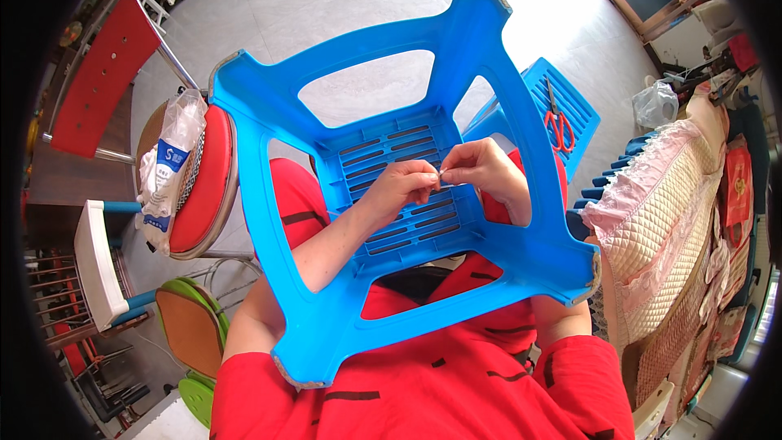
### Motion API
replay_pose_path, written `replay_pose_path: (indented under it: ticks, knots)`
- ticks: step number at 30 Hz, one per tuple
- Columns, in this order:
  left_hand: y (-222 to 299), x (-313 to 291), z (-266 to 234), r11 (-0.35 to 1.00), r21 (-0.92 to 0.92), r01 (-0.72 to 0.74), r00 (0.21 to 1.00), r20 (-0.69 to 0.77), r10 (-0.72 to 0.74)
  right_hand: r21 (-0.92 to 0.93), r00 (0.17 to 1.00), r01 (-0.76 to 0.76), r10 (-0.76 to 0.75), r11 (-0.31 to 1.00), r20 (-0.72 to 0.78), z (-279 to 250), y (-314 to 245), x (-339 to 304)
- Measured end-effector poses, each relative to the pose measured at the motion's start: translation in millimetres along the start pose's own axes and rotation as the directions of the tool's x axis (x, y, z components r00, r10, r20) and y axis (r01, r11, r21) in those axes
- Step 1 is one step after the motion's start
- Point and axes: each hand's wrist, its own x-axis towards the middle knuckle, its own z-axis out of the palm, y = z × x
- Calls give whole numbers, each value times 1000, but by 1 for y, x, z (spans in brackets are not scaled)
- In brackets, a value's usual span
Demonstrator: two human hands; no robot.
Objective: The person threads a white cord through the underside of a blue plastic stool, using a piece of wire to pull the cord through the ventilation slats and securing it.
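An upturned blue plastic stool [366, 41] rests on my lap, its legs pointing up and its slatted seat at the bottom. My left forearm reaches in through the opening on the stool's left side, and my right through the one on its right. Above the slats, my left hand [405, 185] is closed in a pinch. The fingertips of my right hand [486, 168] meet it, pinched too. A tiny whitish piece [441, 172] shows between the fingertips; its kind is too small to make out.
Red-handled scissors [559, 126] lie on a smaller blue stool [582, 122] at the right. At the left, a plastic bag with blue print [173, 165] sits on a red chair [213, 187]. A quilted cover with pink lace [652, 236] lies along the right side.
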Motion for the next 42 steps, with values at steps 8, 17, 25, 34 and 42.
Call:
replay_pose_path:
  ticks: [8,17,25,34,42]
  knots:
    - [-1,0,2,997,71,12,1000,-28,-10,-115,1000,-15,14,993,-4,2,2,3]
    - [-2,1,-1,986,160,55,991,-126,-35,-224,1000,-14,18,974,14,5,-2,5]
    - [6,-3,2,999,-37,22,998,-56,-24,-89,994,71,-78,993,-81,4,1,-1]
    - [-6,1,-2,998,-11,65,996,66,-64,-51,996,54,-58,997,-75,0,-3,-1]
    - [-2,0,-4,995,89,43,998,35,-46,-206,998,63,-57,977,33,3,-3,5]
